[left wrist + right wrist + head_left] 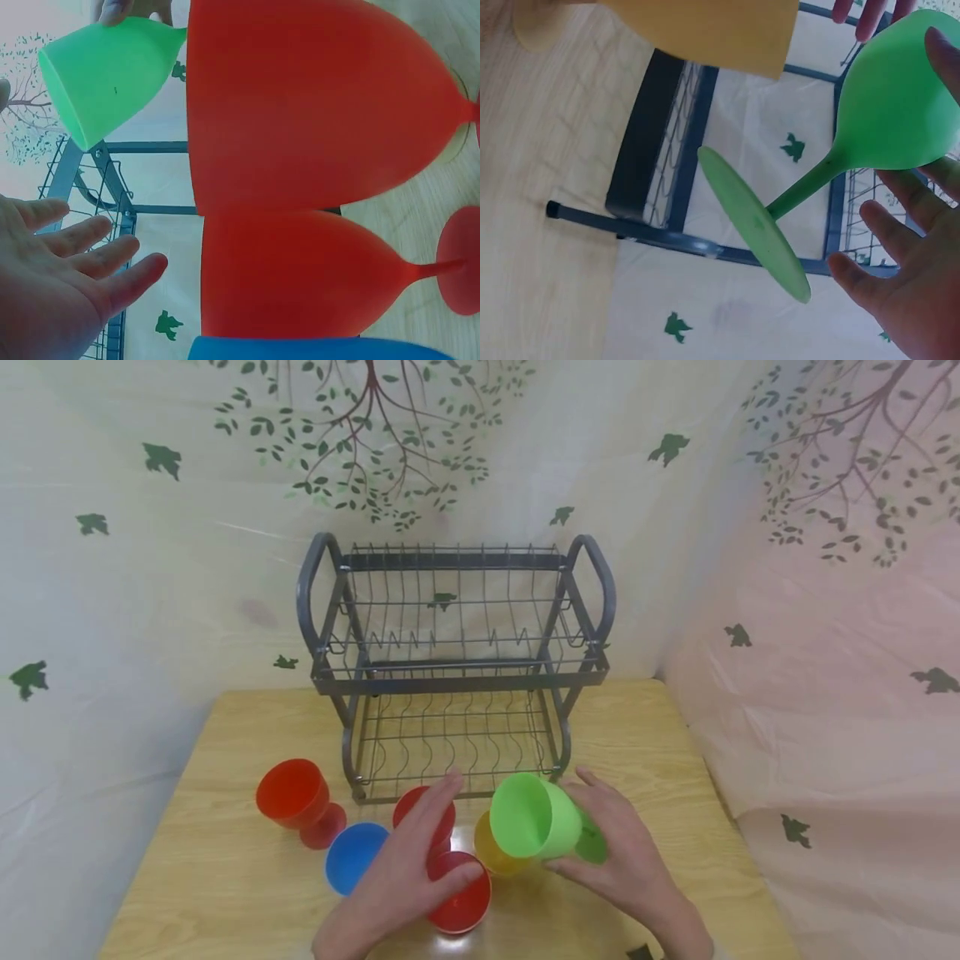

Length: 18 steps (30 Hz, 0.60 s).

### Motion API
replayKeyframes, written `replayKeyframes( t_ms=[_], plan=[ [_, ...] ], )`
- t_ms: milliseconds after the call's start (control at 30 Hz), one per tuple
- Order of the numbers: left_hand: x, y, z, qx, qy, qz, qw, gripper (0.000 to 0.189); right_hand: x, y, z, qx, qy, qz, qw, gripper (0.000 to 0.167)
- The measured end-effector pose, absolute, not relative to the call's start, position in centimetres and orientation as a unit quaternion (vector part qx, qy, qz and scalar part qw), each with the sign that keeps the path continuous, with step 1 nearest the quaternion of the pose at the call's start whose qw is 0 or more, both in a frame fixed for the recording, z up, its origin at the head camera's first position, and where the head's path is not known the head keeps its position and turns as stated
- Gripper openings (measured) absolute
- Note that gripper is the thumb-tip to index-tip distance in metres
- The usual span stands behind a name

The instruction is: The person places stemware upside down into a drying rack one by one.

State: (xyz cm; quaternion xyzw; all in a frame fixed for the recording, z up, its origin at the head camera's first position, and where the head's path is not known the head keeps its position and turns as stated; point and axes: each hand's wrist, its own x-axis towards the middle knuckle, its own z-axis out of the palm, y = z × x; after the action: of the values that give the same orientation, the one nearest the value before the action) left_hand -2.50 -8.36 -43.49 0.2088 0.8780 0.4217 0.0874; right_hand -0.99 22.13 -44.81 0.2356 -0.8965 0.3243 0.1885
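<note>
We grip the tipped green cup [534,817] in our right hand [626,853]. Our left hand [405,872] spreads straight fingers above the near red cup [459,908].

Noted on table [217,877]: dish rack [459,682], red goblets [296,793] at its eight and six o'clock, blue cup [356,857] seven, yellow cup [491,853] five.

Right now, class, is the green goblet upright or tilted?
Tilted: the right hand holds the green goblet with its stem slanting and mouth leaning left.
</note>
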Motion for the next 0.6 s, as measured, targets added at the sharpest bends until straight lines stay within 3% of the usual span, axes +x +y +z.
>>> replayKeyframes(
  t_ms=[400, 600],
  plan=[
    [-2.2, -7.6, -43.1, 0.193, 0.854, 0.470, 0.116, 0.102, -1.2, 20.2, -43.4, 0.274, -0.898, 0.261, 0.227, 0.088],
    [-1.6, -7.1, -43.3, 0.180, 0.840, 0.503, 0.092, 0.099, -1.0, 19.4, -43.7, 0.286, -0.904, 0.225, 0.224, 0.093]
  ],
)
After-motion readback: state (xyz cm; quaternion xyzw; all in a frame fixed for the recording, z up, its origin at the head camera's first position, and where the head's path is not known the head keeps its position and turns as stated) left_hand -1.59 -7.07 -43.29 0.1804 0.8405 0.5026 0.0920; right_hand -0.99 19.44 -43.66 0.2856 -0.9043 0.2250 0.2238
